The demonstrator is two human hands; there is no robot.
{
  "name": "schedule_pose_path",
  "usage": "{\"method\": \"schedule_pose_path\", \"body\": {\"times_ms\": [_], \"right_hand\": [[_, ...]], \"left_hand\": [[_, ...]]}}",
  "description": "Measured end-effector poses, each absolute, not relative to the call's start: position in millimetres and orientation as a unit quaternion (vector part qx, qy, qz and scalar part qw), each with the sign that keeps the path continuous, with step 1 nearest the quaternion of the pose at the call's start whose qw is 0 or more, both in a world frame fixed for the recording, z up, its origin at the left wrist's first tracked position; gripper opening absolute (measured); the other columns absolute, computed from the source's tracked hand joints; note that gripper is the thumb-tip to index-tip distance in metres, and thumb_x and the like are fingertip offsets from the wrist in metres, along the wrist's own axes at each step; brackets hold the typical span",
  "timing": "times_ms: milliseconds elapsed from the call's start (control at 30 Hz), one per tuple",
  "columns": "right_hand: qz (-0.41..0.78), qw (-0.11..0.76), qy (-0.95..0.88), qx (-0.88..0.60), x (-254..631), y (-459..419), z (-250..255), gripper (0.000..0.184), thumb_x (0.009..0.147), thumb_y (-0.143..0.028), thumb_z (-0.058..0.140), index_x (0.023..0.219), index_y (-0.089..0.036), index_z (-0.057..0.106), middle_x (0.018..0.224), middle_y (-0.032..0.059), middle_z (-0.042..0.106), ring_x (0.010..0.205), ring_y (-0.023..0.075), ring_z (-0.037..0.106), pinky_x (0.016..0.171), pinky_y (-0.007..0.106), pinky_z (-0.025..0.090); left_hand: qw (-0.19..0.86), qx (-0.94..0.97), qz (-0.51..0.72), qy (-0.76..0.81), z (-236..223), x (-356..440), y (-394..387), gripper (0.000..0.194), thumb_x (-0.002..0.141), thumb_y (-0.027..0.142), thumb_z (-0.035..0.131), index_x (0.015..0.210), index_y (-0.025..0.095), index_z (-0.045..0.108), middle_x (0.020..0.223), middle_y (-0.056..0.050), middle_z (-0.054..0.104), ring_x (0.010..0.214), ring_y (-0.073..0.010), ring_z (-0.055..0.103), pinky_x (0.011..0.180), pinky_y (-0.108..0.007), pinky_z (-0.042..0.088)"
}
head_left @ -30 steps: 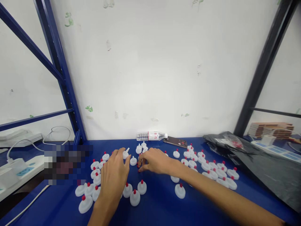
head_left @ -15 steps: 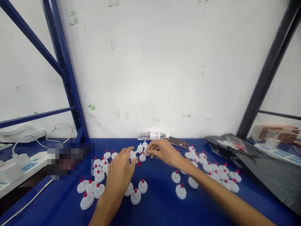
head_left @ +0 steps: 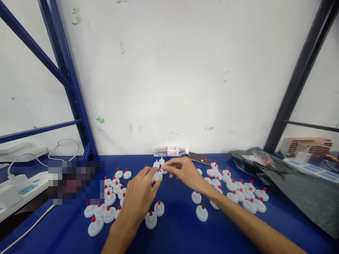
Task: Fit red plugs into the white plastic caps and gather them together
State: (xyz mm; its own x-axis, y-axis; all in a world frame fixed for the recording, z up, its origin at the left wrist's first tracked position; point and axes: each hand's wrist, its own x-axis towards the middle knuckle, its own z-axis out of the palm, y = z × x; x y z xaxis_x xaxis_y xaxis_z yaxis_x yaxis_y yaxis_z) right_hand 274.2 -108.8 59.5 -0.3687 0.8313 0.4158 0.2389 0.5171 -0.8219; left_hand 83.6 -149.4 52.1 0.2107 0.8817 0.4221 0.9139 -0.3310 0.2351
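Observation:
My left hand (head_left: pixel 141 188) grips a white plastic nozzle cap (head_left: pixel 158 176) between thumb and fingers, above the blue table. At the nozzle of that cap, my right hand (head_left: pixel 182 171) pinches a small red tip cap, mostly hidden by the fingertips. Just behind the hands stand a few white nozzle caps without red tips (head_left: pixel 156 164). In front of my left hand sits a white nozzle cap with a red tip (head_left: pixel 151 220), one of several there.
More red-tipped caps stand in groups at left (head_left: pixel 109 198) and right (head_left: pixel 239 194). A water bottle (head_left: pixel 171 151) lies against the wall beside a phone (head_left: pixel 200 158). A black plastic bag (head_left: pixel 280 187) lies at right; a power strip (head_left: pixel 29 188) sits at left.
My hands have come together: the left brought its white cap right and upright, and the right moved left to the nozzle. The view has shifted slightly.

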Motion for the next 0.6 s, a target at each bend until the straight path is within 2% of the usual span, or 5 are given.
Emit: {"method": "schedule_pose_path", "body": {"times_ms": [367, 600], "right_hand": [[0.357, 0.454, -0.730, -0.366, 270.0, -111.4, 57.6, 0.022, 0.085, -0.044, 0.075, 0.087, -0.023, 0.082, 0.076, 0.0018, 0.074, 0.061, 0.0136, 0.062, 0.051, 0.023, 0.045], [0.434, 0.410, -0.730, -0.332, 273.0, -108.8, 57.4, 0.037, 0.084, -0.055, 0.074, 0.088, -0.018, 0.076, 0.066, -0.0010, 0.065, 0.054, 0.0105, 0.056, 0.047, 0.021, 0.044]], "left_hand": [[0.040, -0.786, -0.279, -0.551, 49.0, 81.6, -147.0, 0.029, 0.099, 0.028, 0.060, 0.128, 0.025, 0.065, 0.118, -0.005, 0.071, 0.101, -0.0231, 0.070, 0.072, -0.030, 0.050], [0.025, -0.812, -0.286, -0.508, 54.3, 82.0, -154.5, 0.020, 0.096, 0.034, 0.068, 0.115, 0.026, 0.071, 0.108, -0.002, 0.073, 0.099, -0.0220, 0.068, 0.077, -0.030, 0.050]]}}
